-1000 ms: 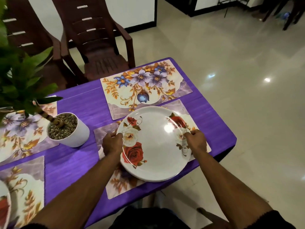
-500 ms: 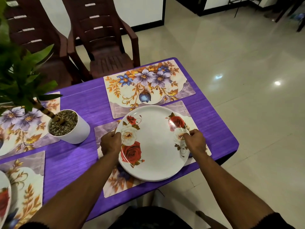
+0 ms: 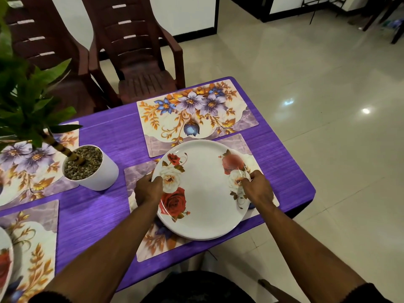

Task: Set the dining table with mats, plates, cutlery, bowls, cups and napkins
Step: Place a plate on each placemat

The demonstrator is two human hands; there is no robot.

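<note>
Left hand (image 3: 148, 190) and right hand (image 3: 258, 189) each pinching opposite rims of a plate (image 3: 203, 189), thumbs on top, on a stack of at least two atop the near mat (image 3: 140, 178) between the grips. Five mats counted, one bare mat (image 3: 196, 114) just beyond the grip; a second plate edge (image 3: 5, 265) far left. Pot (image 3: 91, 169) near left of the left grip, table (image 3: 282, 162) edge close right of the right grip, two chairs (image 3: 135, 51) beyond.

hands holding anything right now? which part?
Yes: both hands grip the rose-patterned plate by its rim, the left hand on the left edge and the right hand on the right edge. A second rim shows under it.
</note>
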